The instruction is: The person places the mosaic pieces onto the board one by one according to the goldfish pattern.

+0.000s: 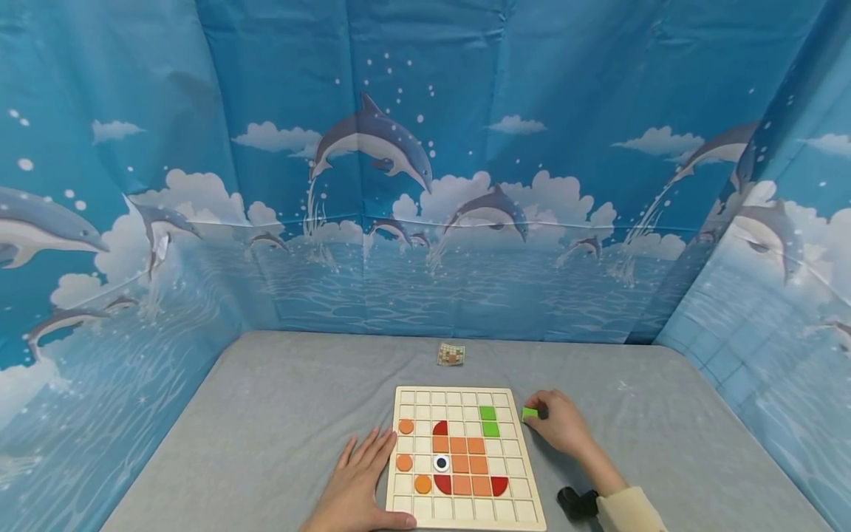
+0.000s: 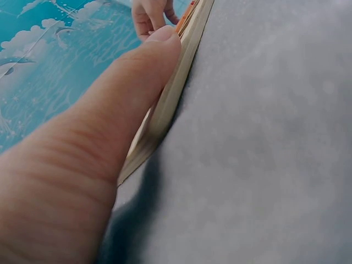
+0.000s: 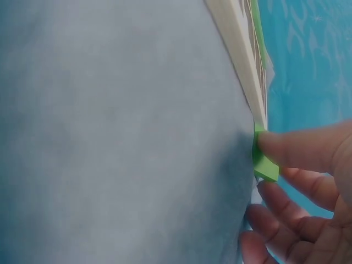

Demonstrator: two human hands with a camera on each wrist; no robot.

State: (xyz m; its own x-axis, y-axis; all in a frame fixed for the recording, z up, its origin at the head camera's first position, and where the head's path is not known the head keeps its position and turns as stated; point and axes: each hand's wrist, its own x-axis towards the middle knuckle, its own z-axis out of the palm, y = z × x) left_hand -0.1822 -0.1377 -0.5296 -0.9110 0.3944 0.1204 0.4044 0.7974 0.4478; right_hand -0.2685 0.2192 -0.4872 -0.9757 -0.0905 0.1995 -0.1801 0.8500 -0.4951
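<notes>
A wooden grid board [image 1: 425,510] lies on the grey cloth, with orange squares [image 1: 460,464], red quarter-round pieces [image 1: 442,484], orange discs [image 1: 422,484], an eye piece [image 1: 442,463] and two green squares [image 1: 490,428] in its cells. Along the board's left edge rests my left hand [image 1: 359,484], fingers spread and thumb on the lower left corner. Just off the board's upper right edge, my right hand [image 1: 560,423] pinches a green square block [image 1: 530,414] between thumb and fingers. The right wrist view shows that block [image 3: 266,168] under the thumb, close to the board's side.
A small patterned card [image 1: 451,355] lies beyond the board. A black object [image 1: 577,504] is by the right wrist, partly covered by the sleeve. Behind the grey table [image 1: 299,384] hangs a blue dolphin-print curtain [image 1: 425,281], which also runs along both sides.
</notes>
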